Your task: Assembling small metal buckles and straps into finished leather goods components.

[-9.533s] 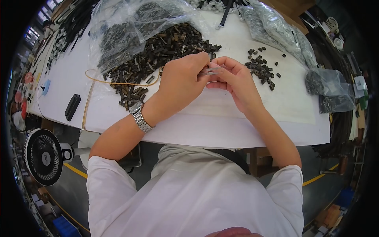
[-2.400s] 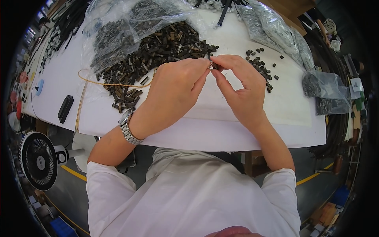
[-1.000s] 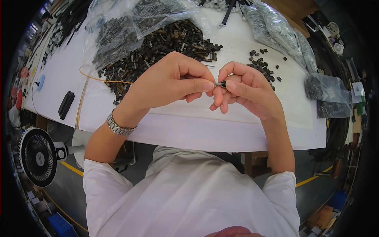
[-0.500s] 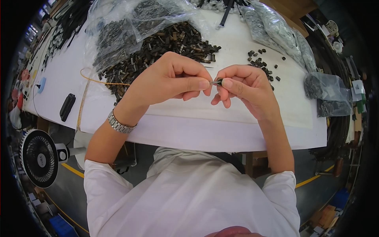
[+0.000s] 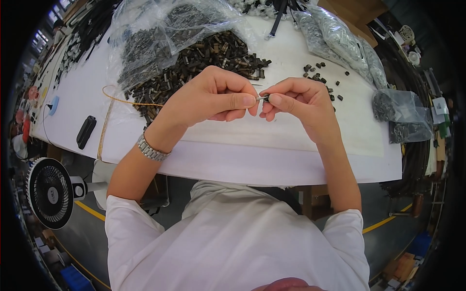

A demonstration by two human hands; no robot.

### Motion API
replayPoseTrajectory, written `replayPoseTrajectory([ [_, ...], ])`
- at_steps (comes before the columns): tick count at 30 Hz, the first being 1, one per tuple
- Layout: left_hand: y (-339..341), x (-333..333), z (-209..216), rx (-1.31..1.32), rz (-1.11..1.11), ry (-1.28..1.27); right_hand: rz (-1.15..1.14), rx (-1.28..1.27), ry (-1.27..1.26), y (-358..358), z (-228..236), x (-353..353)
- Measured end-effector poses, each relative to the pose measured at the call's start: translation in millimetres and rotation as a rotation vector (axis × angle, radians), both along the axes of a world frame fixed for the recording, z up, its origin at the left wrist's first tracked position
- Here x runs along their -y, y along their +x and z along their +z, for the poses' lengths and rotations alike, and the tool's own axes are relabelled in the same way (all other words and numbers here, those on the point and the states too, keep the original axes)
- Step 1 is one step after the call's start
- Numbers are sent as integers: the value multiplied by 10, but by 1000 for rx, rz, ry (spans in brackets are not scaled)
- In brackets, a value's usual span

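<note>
Over the white tabletop my two hands meet, both closed in a pinch. Thumb and forefinger of my left hand (image 5: 221, 97) grip a thin silvery piece (image 5: 259, 98), whose exact kind is too small to tell. My right hand (image 5: 296, 99) pinches a small black piece (image 5: 266, 98) at the tip of the silvery one; the two touch or nearly touch. A yellow cord (image 5: 131, 102) runs from the left and passes out of sight behind my left wrist; whether it joins the silvery piece is hidden. Beyond my left hand spreads a heap of small dark brown pieces (image 5: 218, 53).
Clear plastic bags (image 5: 150, 34) partly cover the heap. Loose black pieces (image 5: 318, 77) are scattered beyond my right hand. Filled bags (image 5: 335, 36) lie at the back right. A black oblong case (image 5: 86, 132) rests on the left, above a fan (image 5: 48, 194) beside the table (image 5: 272, 165).
Both hands keep their pinch and have shifted slightly. The right hand's lower fingers have curled in closer, and the small black piece sits a little further left.
</note>
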State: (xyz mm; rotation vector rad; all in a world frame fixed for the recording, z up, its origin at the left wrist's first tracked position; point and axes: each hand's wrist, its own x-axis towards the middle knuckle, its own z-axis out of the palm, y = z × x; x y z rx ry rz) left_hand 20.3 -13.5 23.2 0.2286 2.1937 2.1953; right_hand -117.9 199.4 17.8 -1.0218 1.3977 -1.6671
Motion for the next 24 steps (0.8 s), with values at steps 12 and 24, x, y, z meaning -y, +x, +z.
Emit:
replayPoseTrajectory([
  [12, -17, -22, -49, 17, -93, 172, 150, 456, -235, 107, -238, 72],
  [24, -50, -110, 9, -12, 117, -26, -10, 408, -174, 120, -238, 89],
])
